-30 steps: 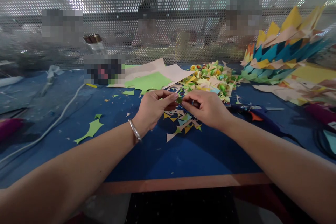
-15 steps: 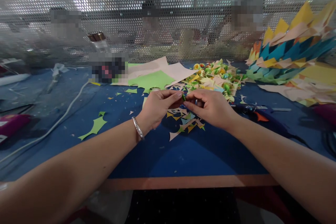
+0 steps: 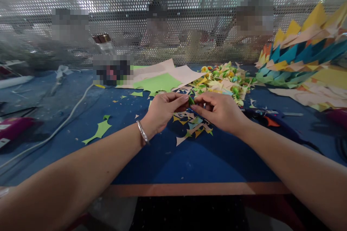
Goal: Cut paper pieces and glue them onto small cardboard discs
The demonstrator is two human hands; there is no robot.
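A small green paper piece is pinched between both hands over the blue table. My left hand, with a silver bangle at the wrist, grips its left side with thumb and forefinger. On its right side, the thumb and fingertips of my right hand are closed round it. Paper scraps in several colours lie just below the hands. Behind them sit a green sheet, pale pink sheets and a heap of small folded paper pieces.
A glue gun lies to the right, below a layered paper model. At the left are a white cable, a purple object and a green offcut. A perforated metal screen stands behind, with people beyond it.
My right hand has shifted very slightly to the right, and more of the green piece shows between the fingertips. My left hand has hardly moved.
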